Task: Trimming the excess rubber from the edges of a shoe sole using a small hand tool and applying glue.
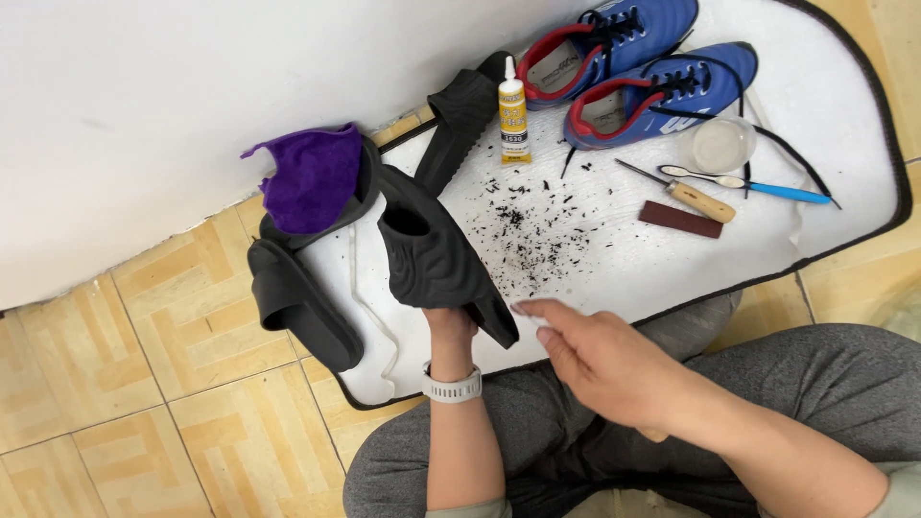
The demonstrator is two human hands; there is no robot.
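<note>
My left hand [449, 324] gripped a black slide sandal [434, 251] from below at its near end, fingers closed around the sole; the sandal was raised and tilted over the left part of the white mat [825, 115]. A white watch [453, 388] sat on that wrist. My right hand [597, 357] hovered just right of the sandal's near end, fingers loosely spread and holding nothing; I could not tell whether the fingertips touched the sole.

A second black sandal [297, 305] lay to the left, partly on the tiled floor [144, 384]. A purple cloth [312, 182] rested on another dark sandal [363, 187] at far left. A fourth black piece [460, 115] lay near the wall beside an upright glue tube [512, 113].

Black shavings [537, 225] were scattered mid-mat. Two blue shoes [652, 67] stood at the far right. Near them: a clear cup [721, 144], a wooden-handled awl [693, 198], a blue-handled tool [767, 186], a reddish-brown block [679, 219].
</note>
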